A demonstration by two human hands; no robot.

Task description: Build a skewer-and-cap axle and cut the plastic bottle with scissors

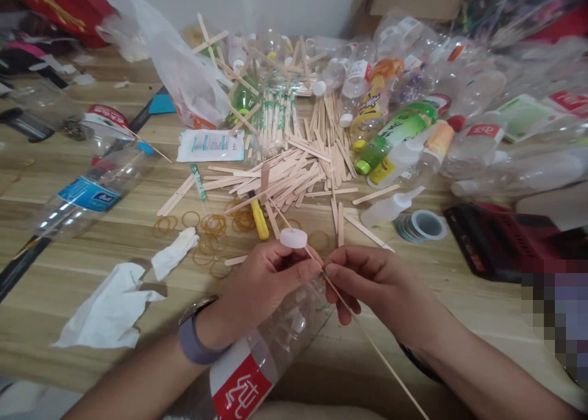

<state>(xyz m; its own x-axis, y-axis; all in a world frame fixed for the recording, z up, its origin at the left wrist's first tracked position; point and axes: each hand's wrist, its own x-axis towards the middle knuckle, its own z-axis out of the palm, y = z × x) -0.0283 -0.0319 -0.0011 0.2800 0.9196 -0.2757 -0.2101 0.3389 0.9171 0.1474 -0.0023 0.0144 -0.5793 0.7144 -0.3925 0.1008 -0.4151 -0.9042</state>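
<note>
My left hand [275, 276] is closed around the neck of a clear plastic bottle [285, 328] with a red and white label, just below its white cap [294, 238]. The bottle lies tilted, its bottom toward me. A long thin bamboo skewer [376, 352] crosses over the neck beside the cap, under my left thumb. My right hand [362, 279] pinches this skewer close to the left fingertips, where a small dark greenish spot shows on it. Whether the skewer is fixed to the bottle is hidden by my fingers.
Craft sticks [285, 175] lie heaped ahead, with rubber bands [214, 227] and a yellow-handled tool [260, 218] nearer. Empty bottles [404, 132] crowd the right, beside tape rolls [420, 225] and a red-black case [505, 236]. Tissues [108, 310] and a blue-labelled bottle [89, 193] lie left.
</note>
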